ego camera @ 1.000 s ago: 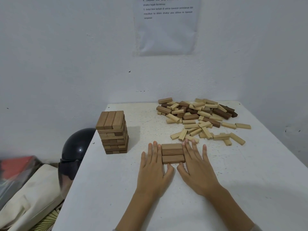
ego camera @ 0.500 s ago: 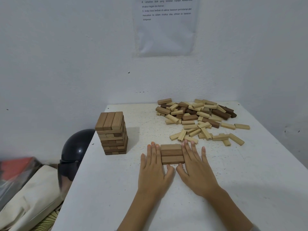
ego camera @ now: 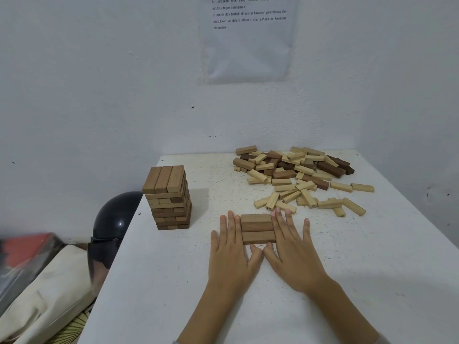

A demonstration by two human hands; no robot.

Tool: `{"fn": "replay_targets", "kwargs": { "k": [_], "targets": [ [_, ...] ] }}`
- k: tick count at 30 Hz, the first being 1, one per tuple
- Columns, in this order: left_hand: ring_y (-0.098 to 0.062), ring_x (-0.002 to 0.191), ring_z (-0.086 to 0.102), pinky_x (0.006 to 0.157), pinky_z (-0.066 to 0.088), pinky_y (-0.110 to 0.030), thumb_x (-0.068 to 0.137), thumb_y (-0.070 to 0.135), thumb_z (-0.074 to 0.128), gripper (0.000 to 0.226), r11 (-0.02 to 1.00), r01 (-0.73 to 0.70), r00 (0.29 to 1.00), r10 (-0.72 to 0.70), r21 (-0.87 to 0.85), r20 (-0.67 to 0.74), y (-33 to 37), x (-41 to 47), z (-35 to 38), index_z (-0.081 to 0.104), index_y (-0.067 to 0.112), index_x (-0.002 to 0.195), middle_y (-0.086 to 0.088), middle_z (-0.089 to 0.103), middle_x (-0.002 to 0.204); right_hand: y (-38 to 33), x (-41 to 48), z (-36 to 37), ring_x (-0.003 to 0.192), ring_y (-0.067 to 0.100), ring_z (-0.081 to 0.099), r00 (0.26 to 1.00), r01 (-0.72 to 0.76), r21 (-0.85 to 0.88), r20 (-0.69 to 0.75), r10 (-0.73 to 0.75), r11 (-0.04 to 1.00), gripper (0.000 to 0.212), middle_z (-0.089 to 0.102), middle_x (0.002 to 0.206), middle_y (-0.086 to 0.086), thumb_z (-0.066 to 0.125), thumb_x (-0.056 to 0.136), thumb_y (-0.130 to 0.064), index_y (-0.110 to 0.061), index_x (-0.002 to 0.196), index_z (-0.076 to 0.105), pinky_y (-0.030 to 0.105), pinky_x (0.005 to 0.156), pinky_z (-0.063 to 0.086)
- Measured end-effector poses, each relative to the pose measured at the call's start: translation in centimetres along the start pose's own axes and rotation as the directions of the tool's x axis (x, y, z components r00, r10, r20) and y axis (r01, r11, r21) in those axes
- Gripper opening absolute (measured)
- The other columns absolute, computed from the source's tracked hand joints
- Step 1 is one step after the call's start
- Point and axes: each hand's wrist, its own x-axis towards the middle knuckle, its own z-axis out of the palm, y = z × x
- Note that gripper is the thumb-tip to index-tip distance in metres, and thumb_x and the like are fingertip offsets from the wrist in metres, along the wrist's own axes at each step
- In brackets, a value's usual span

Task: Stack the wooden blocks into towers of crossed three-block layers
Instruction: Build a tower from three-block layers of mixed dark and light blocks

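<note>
Three brown wooden blocks lie side by side as one flat layer (ego camera: 257, 228) on the white table (ego camera: 372, 256). My left hand (ego camera: 232, 252) lies flat with straight fingers against the layer's left ends. My right hand (ego camera: 293, 249) lies flat against its right ends, and both thumbs meet at the layer's near edge. A finished tower (ego camera: 169, 198) of several crossed layers stands at the table's left edge. A loose pile of light and dark blocks (ego camera: 298, 175) spreads over the far right of the table.
A black helmet (ego camera: 113, 224) sits just off the table's left edge, beside a beige bag (ego camera: 44, 299) and something red (ego camera: 27, 249). A printed paper sheet (ego camera: 248, 38) hangs on the white wall behind. The wall closes in the table's far and right sides.
Both hands stay flat against the three-block layer. The view has shifted very slightly; nothing on the table has moved.
</note>
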Motion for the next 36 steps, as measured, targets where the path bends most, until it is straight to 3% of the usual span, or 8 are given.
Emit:
{"fn": "replay_targets", "kwargs": {
  "k": [7,10,14,18,21,26,31,36],
  "targets": [
    [-0.010,0.145,-0.022,0.109,-0.020,-0.023,0.075,0.057,0.001,0.087,0.998,0.007,1.000,-0.006,-0.058,0.015,-0.4,-0.1,-0.5,-0.014,0.017,0.152,0.004,-0.022,0.158,0.7,0.2,-0.2,0.142,0.012,-0.028,1.000,0.030,0.166,0.005,-0.031,0.986,0.076,-0.021,0.159,-0.004,-0.004,0.082,-0.056,-0.018,0.145,-0.024,0.036,0.114,-0.022],
    [-0.001,0.143,-0.022,0.115,-0.013,-0.025,0.091,0.045,0.033,0.080,0.976,-0.009,0.997,0.025,-0.218,0.070,-0.5,-0.1,-1.5,-0.011,0.022,0.153,0.007,-0.014,0.161,1.2,0.1,-0.5,0.146,0.005,-0.016,0.997,0.059,0.454,-0.075,-0.028,0.889,0.070,-0.007,0.161,-0.010,0.040,0.099,-0.041,-0.021,0.154,0.002,0.026,0.115,-0.017],
    [0.030,0.120,-0.019,0.117,0.007,-0.034,0.091,0.032,0.051,0.072,0.915,-0.053,0.996,0.077,-0.399,0.046,-0.9,-0.4,-3.1,0.011,0.034,0.151,0.020,0.009,0.155,1.7,0.0,-0.8,0.144,-0.001,0.008,0.973,0.180,0.630,-0.228,-0.041,0.755,0.052,0.019,0.155,-0.017,0.060,0.093,-0.027,-0.041,0.137,0.035,0.033,0.120,0.008],
    [0.010,0.139,0.004,0.109,0.010,-0.025,0.092,0.037,0.052,0.041,0.899,-0.148,0.988,0.154,-0.412,-0.019,-2.2,0.6,-3.5,0.036,0.038,0.129,0.015,0.024,0.153,2.2,0.5,-1.4,0.139,-0.003,0.021,0.968,0.235,0.633,-0.221,-0.119,0.738,0.039,0.034,0.144,-0.021,0.066,0.088,-0.026,-0.045,0.115,0.046,0.031,0.113,0.023],
    [0.009,0.142,-0.001,0.103,0.001,-0.011,0.088,0.044,0.049,0.033,0.905,-0.214,0.974,0.228,-0.367,-0.003,-3.0,1.2,-3.9,0.041,0.040,0.120,0.019,0.022,0.153,2.6,1.0,-1.7,0.137,-0.002,0.021,0.960,0.271,0.584,-0.224,-0.170,0.765,0.032,0.035,0.142,-0.023,0.068,0.086,-0.030,-0.036,0.112,0.051,0.030,0.111,0.024],
    [0.006,0.143,-0.001,0.109,0.008,-0.028,0.080,0.052,0.047,0.039,0.902,-0.301,0.937,0.340,-0.308,0.081,-3.7,2.1,-4.2,0.043,0.038,0.117,0.022,0.024,0.151,2.9,1.7,-2.0,0.128,-0.007,0.024,0.949,0.304,0.479,-0.231,-0.216,0.824,0.033,0.038,0.135,-0.019,0.070,0.082,-0.036,-0.033,0.111,0.053,0.025,0.104,0.023],
    [0.013,0.138,0.008,0.101,0.003,-0.012,0.084,0.038,0.058,0.031,0.895,-0.315,0.934,0.352,-0.317,0.064,-4.0,2.5,-4.0,0.048,0.036,0.113,0.027,0.038,0.135,3.2,2.1,-1.8,0.125,-0.009,0.023,0.946,0.316,0.434,-0.208,-0.247,0.843,0.035,0.039,0.134,-0.022,0.070,0.080,-0.036,-0.034,0.109,0.052,0.022,0.102,0.018],
    [0.009,0.128,0.027,0.099,0.010,-0.015,0.080,0.036,0.061,0.028,0.887,-0.312,0.938,0.346,-0.340,0.040,-3.8,2.7,-4.0,0.051,0.034,0.107,0.024,0.042,0.125,3.0,2.2,-1.7,0.118,0.000,0.033,0.946,0.313,0.434,-0.219,-0.238,0.845,0.034,0.044,0.122,-0.020,0.062,0.075,-0.042,-0.036,0.107,0.051,0.014,0.096,0.020]
  ]
}}
